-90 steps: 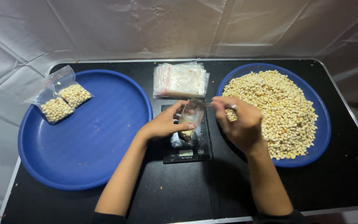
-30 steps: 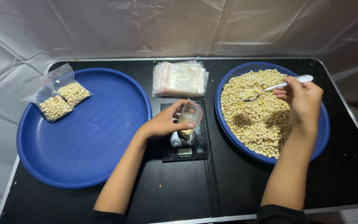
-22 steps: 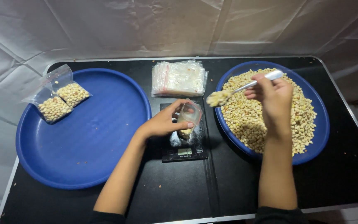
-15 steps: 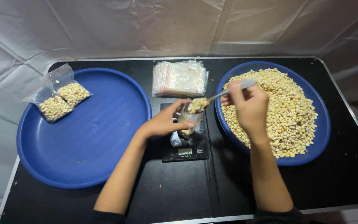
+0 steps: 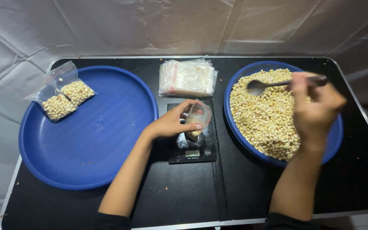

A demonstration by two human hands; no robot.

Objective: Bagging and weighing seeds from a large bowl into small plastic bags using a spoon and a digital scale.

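Black worktop (image 5: 243, 191): small clear bag (image 5: 196, 121) is pinched open on scale (image 5: 191, 147) by left hand (image 5: 173, 124); spoon (image 5: 269, 84) is gripped by right hand (image 5: 314, 106) over peanut plate (image 5: 333, 136). Bag mouth best kept wide, scoops small.

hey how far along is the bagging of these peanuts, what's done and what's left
Done: two filled bags lie on the left blue plate. In hand: the left hand holds a small clear bag open on the digital scale, only partly filled, while the right hand carries a spoon over the peanuts. Left: the right plate is heaped, and a stack of empty bags waits.
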